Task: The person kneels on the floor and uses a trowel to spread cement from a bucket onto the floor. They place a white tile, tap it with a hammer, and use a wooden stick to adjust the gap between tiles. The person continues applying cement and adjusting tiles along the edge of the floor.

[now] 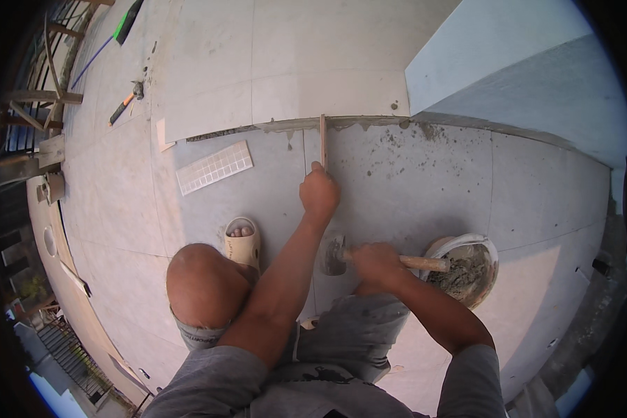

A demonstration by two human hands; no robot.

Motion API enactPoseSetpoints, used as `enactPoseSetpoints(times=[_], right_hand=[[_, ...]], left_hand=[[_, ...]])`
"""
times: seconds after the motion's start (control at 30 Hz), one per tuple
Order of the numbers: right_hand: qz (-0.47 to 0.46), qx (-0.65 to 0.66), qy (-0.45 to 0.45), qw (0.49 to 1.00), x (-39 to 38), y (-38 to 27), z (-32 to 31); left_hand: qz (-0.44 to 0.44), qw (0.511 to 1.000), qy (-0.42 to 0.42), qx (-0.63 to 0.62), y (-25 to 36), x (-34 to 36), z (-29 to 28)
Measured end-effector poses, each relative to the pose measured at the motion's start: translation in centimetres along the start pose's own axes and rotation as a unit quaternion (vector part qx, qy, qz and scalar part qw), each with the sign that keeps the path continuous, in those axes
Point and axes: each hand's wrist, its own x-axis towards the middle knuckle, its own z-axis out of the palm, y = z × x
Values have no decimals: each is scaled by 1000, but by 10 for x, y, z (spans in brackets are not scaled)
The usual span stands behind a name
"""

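My left hand (319, 188) is closed on a narrow light-brown strip (322, 139), whose far end rests at the mortar-smeared step edge (355, 121). My right hand (376, 263) grips a mallet by its wooden handle (427, 262); the dark mallet head (334, 256) is just left of that hand, low over the grey floor tiles. Under and behind the handle's right end stands a white bucket (484, 279) of wet grey mortar. A pale tile strip with a small grid pattern (214, 168) lies on the floor left of my left hand.
A pale blue wall (508, 63) rises at upper right. A tool with an orange-black handle (122, 109) and a green-headed broom (125, 21) lie at upper left. Wooden supports (42, 97) and railings line the left side. My sandalled foot (233, 244) is beside my left forearm.
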Motion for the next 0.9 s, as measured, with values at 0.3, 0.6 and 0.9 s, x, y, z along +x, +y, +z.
enactPoseSetpoints(times=[0.3,0.6,0.9], right_hand=[[15,10,20,1000,3,2,5],[-10,19,34,999,-1,-2,30],[-5,-56,-2,998,37,12,57]], left_hand=[[7,1000,2,9,3,0,-1],[-59,997,-44,2,12,-4,-1],[-59,998,-37,-5,14,1,0]])
